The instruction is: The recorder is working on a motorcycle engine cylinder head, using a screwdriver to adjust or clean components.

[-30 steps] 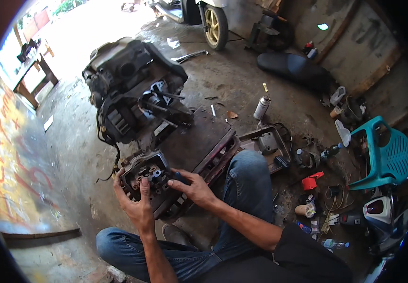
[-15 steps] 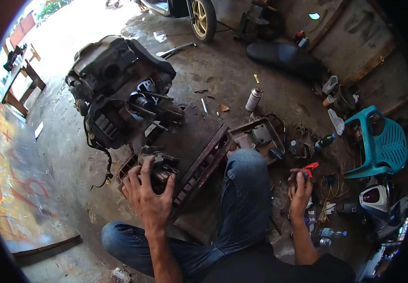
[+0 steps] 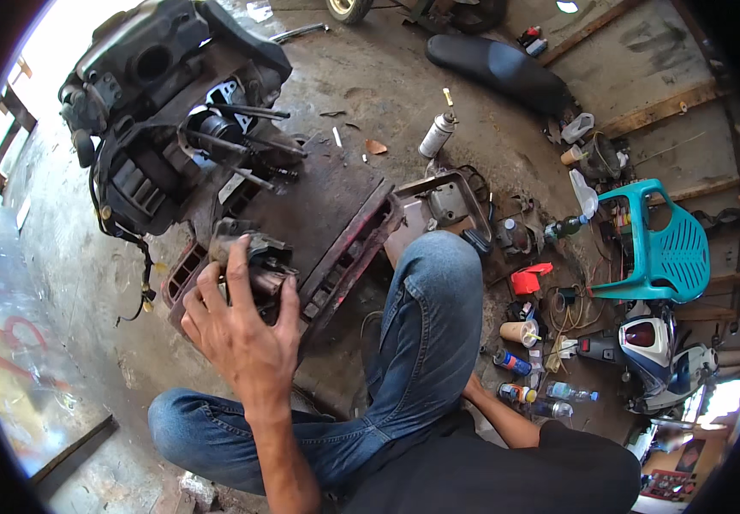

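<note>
My left hand is curled over a greasy, dark metal engine part, with thumb and fingers spread around its sides. This part rests on the near end of a low, dirty platform with a reddish slotted edge. Beyond it stands a scooter engine with long studs sticking out toward the right and a pale gasket at their base. Of my right arm, the forearm shows beside my raised right knee; the hand is almost wholly behind the leg, its fingers hidden.
Past my knee lies a metal tray with parts. A spray can stands behind it. To the right are a red box, a cup, several bottles and a teal plastic chair. A black scooter seat lies farther back.
My right hand has drawn back from near the red box to behind my knee. My left hand stays on the engine part. The view has shifted, bringing the engine nearer.
</note>
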A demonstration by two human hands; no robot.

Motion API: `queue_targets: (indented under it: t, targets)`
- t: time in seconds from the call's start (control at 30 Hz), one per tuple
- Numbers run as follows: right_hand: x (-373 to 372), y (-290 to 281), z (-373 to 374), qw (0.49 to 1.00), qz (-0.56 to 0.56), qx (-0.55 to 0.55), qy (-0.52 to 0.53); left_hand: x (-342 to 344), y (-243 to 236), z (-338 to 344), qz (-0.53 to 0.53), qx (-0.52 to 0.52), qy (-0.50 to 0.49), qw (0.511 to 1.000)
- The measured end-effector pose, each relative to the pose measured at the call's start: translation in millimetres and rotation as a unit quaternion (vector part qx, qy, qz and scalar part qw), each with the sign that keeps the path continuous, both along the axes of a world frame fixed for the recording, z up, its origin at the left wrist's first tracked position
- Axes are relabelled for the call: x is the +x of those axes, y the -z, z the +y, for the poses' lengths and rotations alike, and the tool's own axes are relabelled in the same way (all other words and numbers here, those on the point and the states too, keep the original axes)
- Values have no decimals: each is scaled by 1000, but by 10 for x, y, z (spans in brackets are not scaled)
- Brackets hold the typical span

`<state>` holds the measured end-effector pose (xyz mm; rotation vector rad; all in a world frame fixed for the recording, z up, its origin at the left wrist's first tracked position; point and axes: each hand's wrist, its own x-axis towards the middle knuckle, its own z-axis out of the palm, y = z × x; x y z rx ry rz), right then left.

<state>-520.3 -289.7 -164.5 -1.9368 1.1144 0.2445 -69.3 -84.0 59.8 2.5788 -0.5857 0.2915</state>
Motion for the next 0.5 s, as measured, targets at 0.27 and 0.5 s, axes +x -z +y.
queue_targets:
  t: [0.27,0.5]
  targets:
    - [-186,-39,112,997,59,-25,51,67,80,31,-39,11,20,999]
    - [-616,-74,257,979,147,-142,2,-2,61,26,-24,39,21,999]
